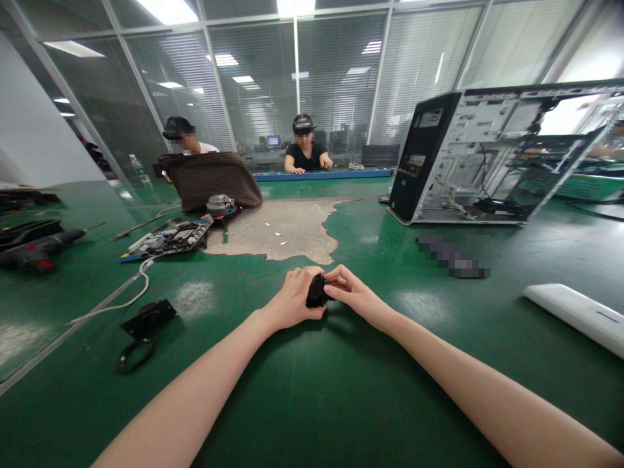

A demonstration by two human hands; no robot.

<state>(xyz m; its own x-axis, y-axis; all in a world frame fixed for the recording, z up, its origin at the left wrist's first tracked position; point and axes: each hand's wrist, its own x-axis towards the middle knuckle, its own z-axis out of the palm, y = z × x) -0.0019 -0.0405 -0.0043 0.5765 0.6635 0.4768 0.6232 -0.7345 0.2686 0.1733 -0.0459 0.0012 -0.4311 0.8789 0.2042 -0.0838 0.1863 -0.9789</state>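
Near the middle of the green table, my left hand [296, 299] is wrapped round a small black part [316, 292], whose exact kind is unclear. The fingertips of my right hand [348, 290] press on the right side of the same part, thumb and fingers together. To the left on the table lie a flat black piece with a round opening [149, 318] and a black ring [135, 355] just below it.
An open computer case [439, 156] stands at the right, with a white panel [580, 315] nearer me. On the left are a circuit board [170, 238], a power drill [43, 250] and a cable [142, 286]. Two people sit across the table; another is partly visible at far right.
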